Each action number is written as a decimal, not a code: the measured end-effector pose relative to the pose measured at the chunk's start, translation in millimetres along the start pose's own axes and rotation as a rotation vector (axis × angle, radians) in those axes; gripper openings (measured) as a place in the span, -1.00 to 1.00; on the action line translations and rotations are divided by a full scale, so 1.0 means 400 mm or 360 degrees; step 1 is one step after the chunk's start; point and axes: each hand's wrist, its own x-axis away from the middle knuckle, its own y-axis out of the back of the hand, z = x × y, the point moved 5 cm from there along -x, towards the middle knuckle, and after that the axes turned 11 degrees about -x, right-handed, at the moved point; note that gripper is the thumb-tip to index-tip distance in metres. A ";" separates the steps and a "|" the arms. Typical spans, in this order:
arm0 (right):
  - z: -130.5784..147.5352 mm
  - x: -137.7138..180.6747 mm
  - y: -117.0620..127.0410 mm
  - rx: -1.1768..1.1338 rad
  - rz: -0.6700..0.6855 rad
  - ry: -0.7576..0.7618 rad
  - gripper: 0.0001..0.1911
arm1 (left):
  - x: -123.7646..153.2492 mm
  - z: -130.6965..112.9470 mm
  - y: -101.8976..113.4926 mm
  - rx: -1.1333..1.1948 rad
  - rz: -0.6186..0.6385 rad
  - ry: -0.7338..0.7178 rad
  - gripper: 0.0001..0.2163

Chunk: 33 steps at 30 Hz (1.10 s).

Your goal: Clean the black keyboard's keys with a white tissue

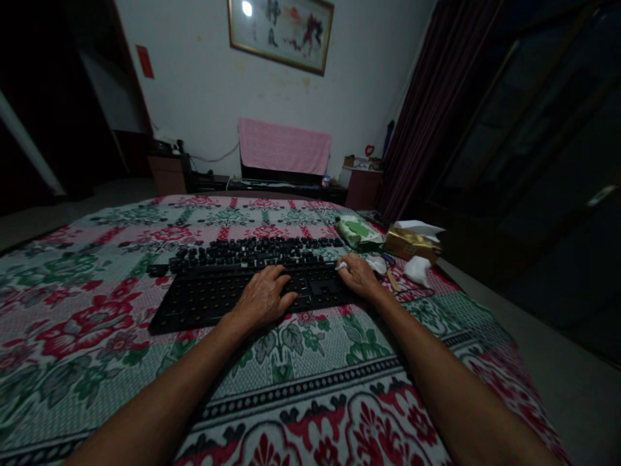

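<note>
A black keyboard base (194, 301) with its keycaps removed lies on the flowered cloth. My left hand (264, 294) rests on its middle, fingers stretched out and thumb apart. At the base's right end, my right hand (359, 277) is closed on a small piece of white tissue (341, 265), held against the upper right part. Many loose black keycaps (257, 248) lie in rows just behind the base. Right of my right hand are a crumpled white tissue (377, 264) and a flat wooden stick (393, 281).
A green and white wipes pack (358, 230) and a gold tissue box (412, 244) stand to the right, with a white crumpled wad (418, 270) before them. Beyond the bed, a pink towel (285, 145) hangs over a dark screen by the wall.
</note>
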 end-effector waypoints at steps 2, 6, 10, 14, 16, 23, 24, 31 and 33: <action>-0.013 0.000 0.006 -0.0106 -0.0094 -0.0041 -0.77 | 0.000 0.000 0.001 0.0002 0.0007 0.0008 -0.64; -0.017 0.001 0.004 -0.0155 -0.0106 0.0003 -0.77 | 0.001 0.000 0.002 0.0001 0.0034 0.0032 -0.63; 0.001 0.002 -0.012 -0.0068 0.0021 0.0131 -0.77 | 0.000 -0.001 0.002 -0.0007 0.0048 0.0033 -0.61; -0.013 -0.001 -0.006 -0.0094 -0.0045 0.0050 -0.76 | 0.000 -0.002 0.003 -0.0030 0.0036 0.0017 -0.62; -0.037 0.000 0.012 -0.0165 -0.0227 -0.0121 -0.75 | 0.001 -0.003 0.003 -0.0037 0.0027 0.0006 -0.62; -0.043 0.005 0.009 -0.0133 -0.0248 -0.0161 -0.75 | 0.001 0.001 -0.004 -0.0053 0.0044 0.0015 -0.60; -0.033 0.005 0.003 -0.0082 -0.0213 -0.0094 -0.75 | 0.001 0.001 -0.004 -0.0054 0.0045 0.0012 -0.60; -0.056 0.001 0.002 -0.0102 -0.0256 -0.0196 -0.73 | 0.002 -0.003 0.001 -0.0071 0.0024 0.0007 -0.61; -0.087 0.004 0.016 -0.0216 -0.0430 -0.0375 -0.70 | 0.002 -0.004 0.003 -0.0078 0.0016 0.0007 -0.62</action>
